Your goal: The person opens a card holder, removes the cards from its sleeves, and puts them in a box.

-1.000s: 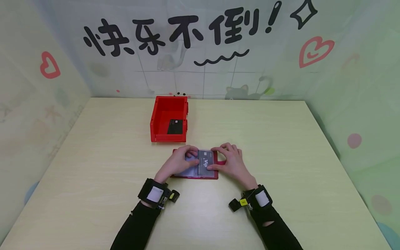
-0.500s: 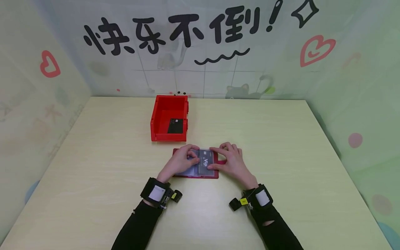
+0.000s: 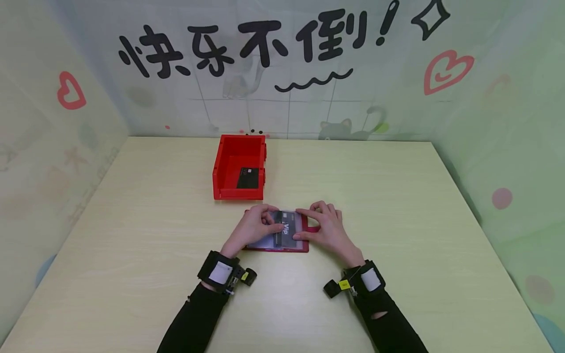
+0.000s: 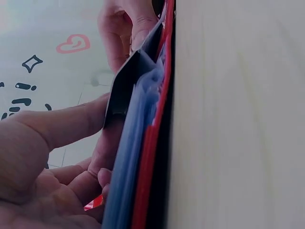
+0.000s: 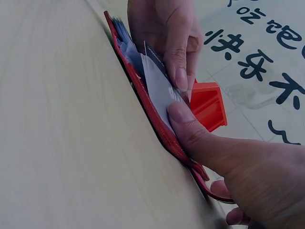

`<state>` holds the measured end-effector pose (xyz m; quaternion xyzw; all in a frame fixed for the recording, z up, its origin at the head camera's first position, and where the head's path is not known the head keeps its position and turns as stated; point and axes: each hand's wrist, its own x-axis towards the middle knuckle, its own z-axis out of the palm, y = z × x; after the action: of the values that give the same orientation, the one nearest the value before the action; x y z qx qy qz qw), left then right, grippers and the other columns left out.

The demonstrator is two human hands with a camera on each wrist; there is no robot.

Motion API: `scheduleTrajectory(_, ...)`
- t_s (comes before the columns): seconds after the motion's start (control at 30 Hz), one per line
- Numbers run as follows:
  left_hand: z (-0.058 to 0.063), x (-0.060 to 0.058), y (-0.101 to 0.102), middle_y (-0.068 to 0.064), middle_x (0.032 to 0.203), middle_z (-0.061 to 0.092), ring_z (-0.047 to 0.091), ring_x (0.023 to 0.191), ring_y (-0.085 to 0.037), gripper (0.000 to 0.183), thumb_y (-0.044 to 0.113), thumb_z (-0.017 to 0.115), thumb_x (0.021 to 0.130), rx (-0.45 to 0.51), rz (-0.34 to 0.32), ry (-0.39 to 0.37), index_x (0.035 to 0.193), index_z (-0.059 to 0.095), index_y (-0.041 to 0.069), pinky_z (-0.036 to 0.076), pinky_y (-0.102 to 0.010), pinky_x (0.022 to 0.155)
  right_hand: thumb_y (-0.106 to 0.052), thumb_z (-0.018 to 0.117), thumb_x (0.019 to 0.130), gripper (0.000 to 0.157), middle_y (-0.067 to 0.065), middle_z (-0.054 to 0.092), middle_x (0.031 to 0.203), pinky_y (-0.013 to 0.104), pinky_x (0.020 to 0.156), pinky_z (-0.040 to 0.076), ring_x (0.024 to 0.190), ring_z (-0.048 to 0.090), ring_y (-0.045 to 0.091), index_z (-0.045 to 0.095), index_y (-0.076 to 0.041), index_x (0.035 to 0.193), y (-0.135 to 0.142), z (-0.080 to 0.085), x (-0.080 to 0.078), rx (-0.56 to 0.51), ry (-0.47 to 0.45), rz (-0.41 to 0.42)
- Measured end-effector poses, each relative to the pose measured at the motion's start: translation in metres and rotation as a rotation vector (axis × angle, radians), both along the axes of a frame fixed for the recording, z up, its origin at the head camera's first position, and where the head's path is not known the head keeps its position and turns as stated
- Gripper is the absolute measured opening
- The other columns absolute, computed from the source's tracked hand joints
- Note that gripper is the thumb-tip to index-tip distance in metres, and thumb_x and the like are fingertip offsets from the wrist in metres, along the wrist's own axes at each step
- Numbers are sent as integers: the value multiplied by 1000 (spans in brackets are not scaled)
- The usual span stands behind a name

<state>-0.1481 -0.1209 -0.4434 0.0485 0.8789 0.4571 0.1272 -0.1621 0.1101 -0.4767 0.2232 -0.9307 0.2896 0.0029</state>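
A red card holder (image 3: 305, 246) lies opened on the table, with clear plastic sleeves (image 4: 125, 157) stacked inside. A dark grey card (image 3: 289, 239) marked "Vip" lies partly in a raised sleeve. My left hand (image 3: 253, 228) pinches the card's left side between thumb and fingers. With thumb and index finger, my right hand (image 3: 330, 231) holds the sleeve's right end. In the left wrist view, the card (image 4: 123, 88) stands lifted off the other sleeves. In the right wrist view, my right thumb (image 5: 183, 119) presses on the clear sleeve (image 5: 156, 88).
Behind the card holder stands a red bin (image 3: 238, 194) with a black card (image 3: 248, 179) in it. The pale wooden table (image 3: 397, 206) is bordered by printed cloth walls (image 3: 282, 113) at the back and both sides.
The Vip card has shifted slightly to the left with my left fingers on it, and more clear sleeve shows on its right. My right hand has stayed in place.
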Motion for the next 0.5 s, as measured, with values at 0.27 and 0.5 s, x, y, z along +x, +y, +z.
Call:
scheduleTrajectory(0.27, 1, 0, -3, -7, 83, 70, 59, 79, -18, 53, 20, 79, 87, -3, 39, 1, 133, 61, 0, 45, -26, 73, -44, 87, 75, 67, 9, 50, 117, 50, 98, 30, 115, 42, 31, 66, -22, 135, 0, -1, -1, 4, 10, 3)
scheduleTrajectory(0.5, 6, 1, -8, -11, 91, 72, 60, 88, -21, 39, 18, 77, 88, 37, 81, -45, 122, 69, 1, 47, -27, 76, -42, 87, 75, 66, 9, 50, 117, 51, 100, 30, 115, 41, 30, 65, -22, 135, 0, 0, 0, 1, -3, 3)
